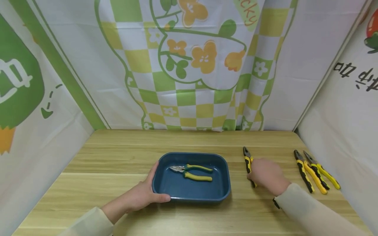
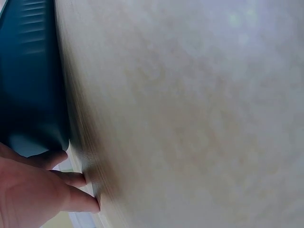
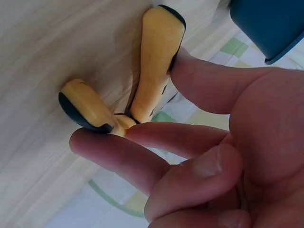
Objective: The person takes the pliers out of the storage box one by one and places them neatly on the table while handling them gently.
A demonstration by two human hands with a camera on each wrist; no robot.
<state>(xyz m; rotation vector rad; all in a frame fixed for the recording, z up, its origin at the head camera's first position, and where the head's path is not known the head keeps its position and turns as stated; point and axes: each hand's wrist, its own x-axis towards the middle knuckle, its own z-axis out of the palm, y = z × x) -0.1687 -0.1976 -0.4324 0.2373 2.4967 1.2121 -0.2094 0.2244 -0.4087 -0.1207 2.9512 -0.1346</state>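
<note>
My left hand [image 1: 144, 193] rests against the left front corner of a dark blue tray [image 1: 192, 199]; its thumb lies along the front and its fingers along the left side. In the left wrist view, straight fingers [image 2: 52, 159] touch the tray wall [image 2: 33, 85]. Inside the tray lie pliers with green and yellow handles [image 1: 198, 177]. To the right of the tray, my right hand [image 1: 267, 175] grips black-and-yellow pliers [image 1: 247, 159], jaws pointing away. In the right wrist view, the thumb presses one yellow handle [image 3: 156, 61] and fingers touch the other from below.
At the table's right side lie yellow-and-black pliers [image 1: 304, 170] and, beside them, long-nose pliers [image 1: 318, 168]. A patterned curtain [image 1: 195, 98] hangs behind the wooden table [image 1: 118, 147], with white cloth walls on both sides.
</note>
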